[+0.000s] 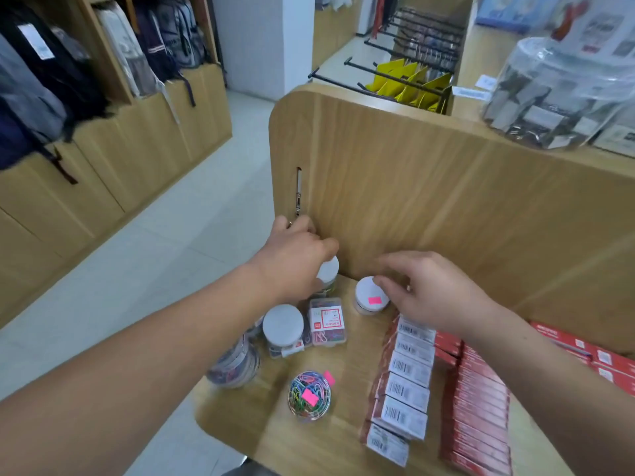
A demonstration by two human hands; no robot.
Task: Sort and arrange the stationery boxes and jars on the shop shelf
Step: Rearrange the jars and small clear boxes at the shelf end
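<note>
Back corner of the shelf (343, 441). My left hand (295, 255) curls down over a white-lidded jar (329, 269). It looks gripped, but the hand hides most of it. My right hand (429, 290) has its fingers loosely spread, tips touching the lid rim of the tagged jar (371, 298), which stands upright with a white lid and pink sticker. The red boxes (405, 383) lie to the right, barcode labels up. Their row runs near-to-far and is cut off at the frame's bottom edge.
</note>
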